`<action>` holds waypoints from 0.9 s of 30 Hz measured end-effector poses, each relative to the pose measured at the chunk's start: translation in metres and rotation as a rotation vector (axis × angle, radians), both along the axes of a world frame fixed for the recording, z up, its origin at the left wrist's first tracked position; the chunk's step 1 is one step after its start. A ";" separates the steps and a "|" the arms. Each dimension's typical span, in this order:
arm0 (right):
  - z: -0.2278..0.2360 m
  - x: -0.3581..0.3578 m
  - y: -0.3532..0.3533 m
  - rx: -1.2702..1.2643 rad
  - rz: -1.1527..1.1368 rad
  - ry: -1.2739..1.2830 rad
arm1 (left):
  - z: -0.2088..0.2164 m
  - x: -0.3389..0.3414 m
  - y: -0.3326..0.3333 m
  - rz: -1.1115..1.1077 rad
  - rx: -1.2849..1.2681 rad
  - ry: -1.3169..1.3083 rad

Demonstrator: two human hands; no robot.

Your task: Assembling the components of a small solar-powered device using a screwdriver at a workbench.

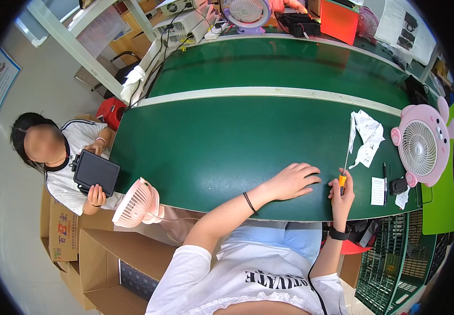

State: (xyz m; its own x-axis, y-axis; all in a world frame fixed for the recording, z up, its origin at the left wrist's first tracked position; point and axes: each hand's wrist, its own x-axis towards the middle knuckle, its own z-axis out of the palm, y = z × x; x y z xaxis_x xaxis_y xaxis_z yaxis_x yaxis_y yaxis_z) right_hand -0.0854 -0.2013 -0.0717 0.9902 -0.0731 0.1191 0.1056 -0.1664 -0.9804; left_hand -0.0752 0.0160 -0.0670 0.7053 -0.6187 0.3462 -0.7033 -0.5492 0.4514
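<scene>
My left hand (294, 181) rests on the green tabletop (227, 152) near its front edge, fingers apart and nothing in it. To the right of it, my right hand (342, 199) is closed around the yellow-orange handle of a screwdriver (342, 180). The long thin metal shaft points away from me, its far end beside a crumpled white tissue (368, 137). At the left end of the table, another person (82, 136) holds a flat black rectangular device (97, 171) in both hands.
A pink animal-shaped fan (419, 147) stands at the right, near a small notepad (378, 191), a pen (385, 181) and a small black box (398, 186). A pale pink fan (135, 205) sits at the front left edge. Cardboard boxes (116, 252) and a green crate (387, 257) flank me.
</scene>
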 end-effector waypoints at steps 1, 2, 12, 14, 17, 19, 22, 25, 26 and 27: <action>0.000 0.000 0.000 0.002 0.001 -0.002 | 0.000 0.000 0.000 -0.001 0.002 0.001; 0.000 0.000 0.000 0.002 0.001 -0.002 | 0.000 0.000 0.000 -0.002 0.002 0.001; 0.001 -0.002 0.000 0.005 0.000 -0.007 | -0.002 -0.001 0.000 -0.008 -0.012 0.006; -0.001 -0.001 0.000 0.000 0.001 -0.017 | -0.002 0.001 0.000 -0.015 -0.011 0.009; 0.000 0.000 -0.001 0.005 0.000 -0.023 | 0.002 0.004 0.002 -0.030 -0.021 0.032; 0.000 0.000 -0.002 0.020 0.006 -0.014 | 0.007 0.015 0.004 -0.062 -0.041 0.127; 0.002 0.002 0.000 0.035 0.008 -0.004 | 0.017 0.047 0.007 -0.071 -0.113 0.291; 0.004 0.001 -0.002 0.042 0.011 0.024 | 0.032 0.095 0.007 0.058 -0.091 0.124; 0.004 0.001 -0.003 0.037 0.011 0.036 | 0.030 0.113 0.007 0.137 -0.114 0.086; 0.004 0.000 -0.003 0.040 0.000 0.038 | 0.029 0.135 0.007 0.193 -0.187 0.144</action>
